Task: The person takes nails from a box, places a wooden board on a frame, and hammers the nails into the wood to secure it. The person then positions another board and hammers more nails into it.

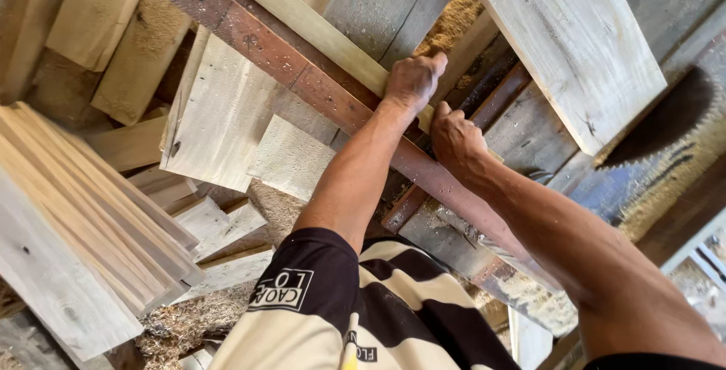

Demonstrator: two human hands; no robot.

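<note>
We've got both hands clamped on the narrow wood strip (318,30): left hand (412,81) pressing on top, right hand (456,139) gripping its end, steadying it near the saw blade (665,117).

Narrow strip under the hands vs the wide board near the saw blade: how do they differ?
The narrow strip is slim; the wide board is far broader. The left hand and right hand press on the strip; the board lies untouched. The strip runs along the rusty rail; the board's corner ends beside the saw blade. Both are pale, rough-sawn wood.
</note>
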